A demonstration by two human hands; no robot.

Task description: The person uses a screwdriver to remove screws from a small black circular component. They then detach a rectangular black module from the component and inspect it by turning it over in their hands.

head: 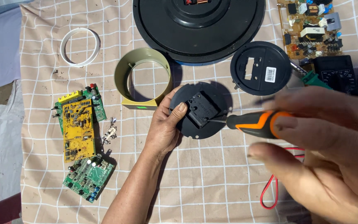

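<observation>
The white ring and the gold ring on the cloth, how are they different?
The white ring is thin and low; the gold ring is a taller, wider band. The white ring lies alone near the cloth's edge, while the gold ring sits right beside the left hand. Both are round, open in the middle, and show the checked cloth inside.

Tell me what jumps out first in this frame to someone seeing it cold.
Centre frame, the left hand steadies a small black round disc with a square module, while the right hand, large and blurred at lower right, drives an orange-and-black screwdriver into it. Above sits a big black circular housing; green and yellow circuit boards lie at left on the checked cloth.
</observation>
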